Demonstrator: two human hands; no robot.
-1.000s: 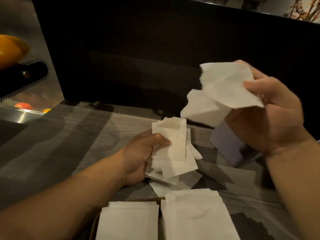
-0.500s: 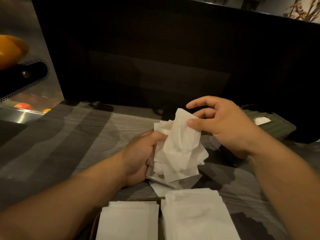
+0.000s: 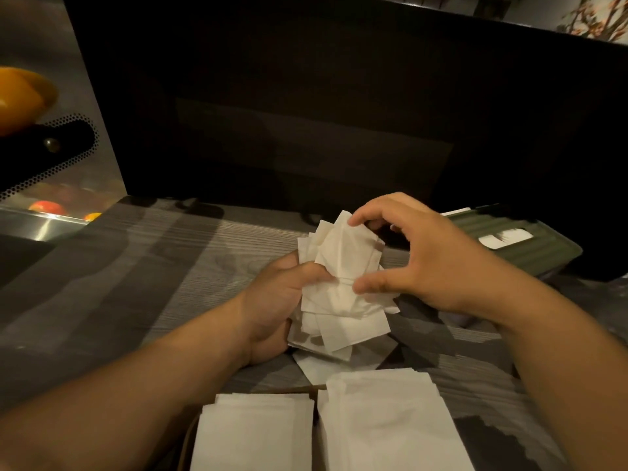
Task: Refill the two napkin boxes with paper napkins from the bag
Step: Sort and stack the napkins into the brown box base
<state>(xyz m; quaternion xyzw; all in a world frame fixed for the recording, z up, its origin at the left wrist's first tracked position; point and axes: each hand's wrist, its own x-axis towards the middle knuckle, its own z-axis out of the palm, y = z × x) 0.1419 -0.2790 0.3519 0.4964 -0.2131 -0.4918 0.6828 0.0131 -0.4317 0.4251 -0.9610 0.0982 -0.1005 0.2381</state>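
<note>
Your left hand [image 3: 275, 307] grips a messy bunch of napkins [image 3: 339, 287] above the table [image 3: 170, 266], thumb curled over the front, fingers behind. Your right hand [image 3: 431, 266] pinches the same bunch from the other side: forefinger tip on the top edge, thumb tip pressed at the middle, other fingers curled loosely. The bunch is uneven, sheets fanned at different angles. 1 loose napkin [image 3: 319, 367] lies flat on the table just below it.

2 neat stacks of napkins [image 3: 380, 423] sit side by side at the near edge, seemingly inside a brown bag [image 3: 190, 440], though only a bit of its rim shows. A green napkin box [image 3: 523, 248] lies on the table past your right hand, white paper showing in its slot. Orange fruit [image 3: 20, 96] sits far left.
</note>
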